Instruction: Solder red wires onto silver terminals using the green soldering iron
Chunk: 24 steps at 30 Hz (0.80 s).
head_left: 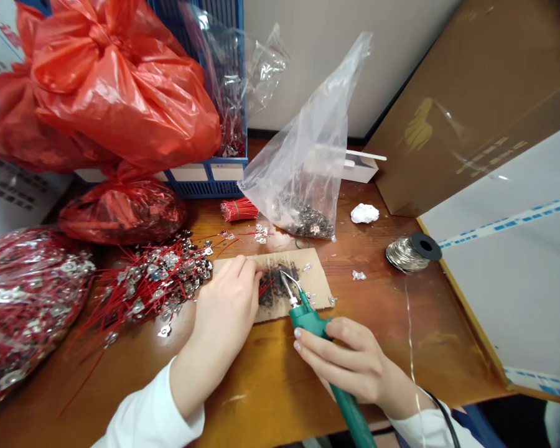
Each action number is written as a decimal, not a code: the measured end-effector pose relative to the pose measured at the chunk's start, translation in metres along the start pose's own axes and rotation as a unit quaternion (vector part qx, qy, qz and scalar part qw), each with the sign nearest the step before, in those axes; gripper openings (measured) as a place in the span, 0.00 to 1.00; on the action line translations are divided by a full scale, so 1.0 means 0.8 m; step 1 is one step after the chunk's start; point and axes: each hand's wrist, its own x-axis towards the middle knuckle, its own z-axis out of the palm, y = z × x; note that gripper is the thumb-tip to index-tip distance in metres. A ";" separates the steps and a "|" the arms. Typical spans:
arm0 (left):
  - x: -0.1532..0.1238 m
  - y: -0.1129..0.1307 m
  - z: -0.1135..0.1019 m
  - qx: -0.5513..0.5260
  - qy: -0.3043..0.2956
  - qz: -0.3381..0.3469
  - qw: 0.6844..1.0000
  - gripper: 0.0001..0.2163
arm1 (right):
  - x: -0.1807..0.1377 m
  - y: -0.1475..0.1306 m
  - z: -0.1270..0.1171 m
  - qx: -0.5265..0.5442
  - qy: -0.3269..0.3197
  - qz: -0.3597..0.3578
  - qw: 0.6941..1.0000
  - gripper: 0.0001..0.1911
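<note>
Right hand (354,364) grips soldering iron (308,318); left hand (226,305) pins wire (267,287) (poster (9,190) print unreadable).

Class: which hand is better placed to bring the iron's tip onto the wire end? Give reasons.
Likely right: the right hand grips the green soldering iron, tip at the scorched cardboard pad; the left hand pins the red wire there.

Green soldering iron (308,318), red wires (140,283), scorched-black cardboard (315,280), red bags (116,93), blue crate (210,174), white sleeves (154,417)
</note>
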 end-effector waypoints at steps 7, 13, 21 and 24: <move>-0.002 0.000 0.000 -0.004 0.005 0.006 1.000 0.07 | 0.002 0.001 0.000 0.002 0.000 -0.004 1.000 0.10; -0.001 0.001 -0.002 0.003 -0.001 0.002 1.000 0.07 | 0.008 0.001 -0.001 -0.013 0.005 -0.015 1.000 0.11; -0.001 0.000 -0.002 -0.010 -0.012 -0.001 1.000 0.07 | 0.008 0.000 0.000 -0.014 0.009 -0.018 1.000 0.12; -0.001 0.000 -0.001 -0.009 -0.010 -0.002 1.000 0.06 | 0.007 0.000 0.001 -0.007 0.008 -0.017 1.000 0.12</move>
